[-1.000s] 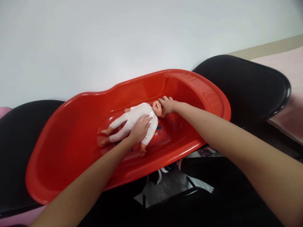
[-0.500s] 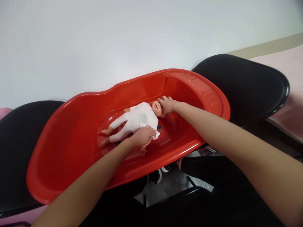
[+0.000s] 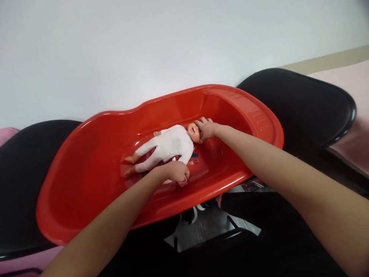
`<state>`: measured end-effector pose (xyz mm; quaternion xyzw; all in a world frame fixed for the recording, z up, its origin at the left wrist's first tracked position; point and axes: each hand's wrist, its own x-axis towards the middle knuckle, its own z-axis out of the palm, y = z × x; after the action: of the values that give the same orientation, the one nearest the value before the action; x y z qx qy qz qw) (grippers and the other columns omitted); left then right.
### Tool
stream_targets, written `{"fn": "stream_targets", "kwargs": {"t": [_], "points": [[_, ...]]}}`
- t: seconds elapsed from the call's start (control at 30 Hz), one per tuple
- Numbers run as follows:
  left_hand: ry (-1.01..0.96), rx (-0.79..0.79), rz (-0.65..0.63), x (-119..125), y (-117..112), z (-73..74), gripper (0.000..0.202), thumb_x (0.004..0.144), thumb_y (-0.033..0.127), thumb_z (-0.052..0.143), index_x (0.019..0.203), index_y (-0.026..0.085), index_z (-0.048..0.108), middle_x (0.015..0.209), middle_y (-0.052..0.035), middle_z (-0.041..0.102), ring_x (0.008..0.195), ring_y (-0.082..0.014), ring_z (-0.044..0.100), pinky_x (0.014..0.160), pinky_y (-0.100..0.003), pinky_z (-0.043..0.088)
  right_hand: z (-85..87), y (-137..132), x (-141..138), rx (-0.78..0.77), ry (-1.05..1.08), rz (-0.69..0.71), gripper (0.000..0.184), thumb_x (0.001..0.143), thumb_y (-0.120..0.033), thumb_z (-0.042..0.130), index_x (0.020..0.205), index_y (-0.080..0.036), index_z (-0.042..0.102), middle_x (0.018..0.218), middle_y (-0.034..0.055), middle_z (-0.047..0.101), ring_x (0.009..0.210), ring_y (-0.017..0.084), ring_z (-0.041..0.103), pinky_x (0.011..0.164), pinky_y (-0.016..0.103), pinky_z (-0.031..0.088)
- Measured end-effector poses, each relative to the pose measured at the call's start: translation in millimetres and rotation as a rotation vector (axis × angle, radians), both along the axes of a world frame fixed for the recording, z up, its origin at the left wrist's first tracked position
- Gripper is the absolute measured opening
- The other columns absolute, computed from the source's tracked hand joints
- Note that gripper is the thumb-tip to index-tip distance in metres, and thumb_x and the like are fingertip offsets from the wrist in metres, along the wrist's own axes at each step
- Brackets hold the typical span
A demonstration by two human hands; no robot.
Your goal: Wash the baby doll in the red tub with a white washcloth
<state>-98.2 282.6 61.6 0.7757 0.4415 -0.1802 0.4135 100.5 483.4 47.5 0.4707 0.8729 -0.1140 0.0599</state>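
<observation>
A baby doll in a white bodysuit lies on its back in a red baby bathtub, its head to the right and bare feet to the left. My right hand curls over the top of the doll's head, fingers on its forehead. My left hand is closed at the doll's near arm, around a white cloth of which only small bits show. The doll's near hand is mostly hidden behind my left hand. A grey patch marks the bodysuit's chest.
The tub rests between two black chair seats, one on the left and one on the right. A white wall rises behind it. Pink surfaces show at both sides. My dark-clothed legs are below the tub's near edge.
My left hand has moved from the doll's chest and shoulder down along its near arm, taking the cloth with it. My right hand stays on the head. The view has shifted slightly.
</observation>
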Motion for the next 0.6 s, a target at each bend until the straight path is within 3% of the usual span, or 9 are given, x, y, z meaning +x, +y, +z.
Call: {"fn": "stream_targets", "kwargs": {"t": [0.1, 0.27, 0.4, 0.5, 0.6], "points": [[-0.031, 0.103, 0.014, -5, 1, 0.6, 0.019, 0.080, 0.027, 0.058, 0.085, 0.023, 0.075, 0.079, -0.0006, 0.076, 0.069, -0.0176, 0.066, 0.068, -0.027, 0.047, -1.7, 1, 0, 0.014, 0.008, 0.009, 0.132, 0.044, -0.066, 0.085, 0.157, -0.037, 0.023, 0.156, 0.0112, 0.030, 0.139, 0.053, 0.034, 0.104, 0.062, 0.046], [0.026, 0.678, 0.267, -11, 5, 4.2, 0.034, 0.100, 0.029, 0.038, 0.114, 0.019, 0.068, 0.113, -0.0100, 0.074, 0.104, -0.0262, 0.064, 0.092, -0.036, 0.045, -1.4, 0, 0, 0.019, 0.004, -0.007, 0.129, 0.045, -0.066, 0.085, 0.155, -0.037, 0.025, 0.153, 0.0111, 0.033, 0.137, 0.052, 0.037, 0.104, 0.059, 0.047], [0.011, 0.990, 0.442, -14, 7, 3.7, 0.040, 0.106, 0.030, 0.027, 0.124, 0.020, 0.061, 0.120, -0.0076, 0.072, 0.111, -0.0236, 0.064, 0.100, -0.034, 0.043, -2.3, 0, 0, 0.029, 0.019, 0.005, 0.126, 0.045, -0.063, 0.087, 0.153, -0.036, 0.028, 0.151, 0.0114, 0.035, 0.135, 0.050, 0.038, 0.104, 0.058, 0.047], [0.055, 0.980, 0.438, -15, 9, -1.1, 0.036, 0.104, 0.029, 0.032, 0.124, 0.020, 0.061, 0.115, -0.0080, 0.073, 0.107, -0.0248, 0.068, 0.095, -0.035, 0.046, -3.7, 1, 1, 0.032, 0.024, 0.013, 0.125, 0.045, -0.064, 0.086, 0.153, -0.036, 0.028, 0.150, 0.0116, 0.035, 0.136, 0.050, 0.037, 0.104, 0.058, 0.047], [0.221, 0.798, 0.339, -18, 9, -8.9, 0.029, 0.099, 0.024, 0.041, 0.117, 0.016, 0.063, 0.101, -0.0124, 0.075, 0.091, -0.0279, 0.071, 0.083, -0.038, 0.049, -3.5, 2, 1, 0.026, 0.021, 0.008, 0.128, 0.045, -0.065, 0.086, 0.155, -0.035, 0.026, 0.151, 0.0114, 0.034, 0.137, 0.050, 0.036, 0.104, 0.058, 0.046]]}}
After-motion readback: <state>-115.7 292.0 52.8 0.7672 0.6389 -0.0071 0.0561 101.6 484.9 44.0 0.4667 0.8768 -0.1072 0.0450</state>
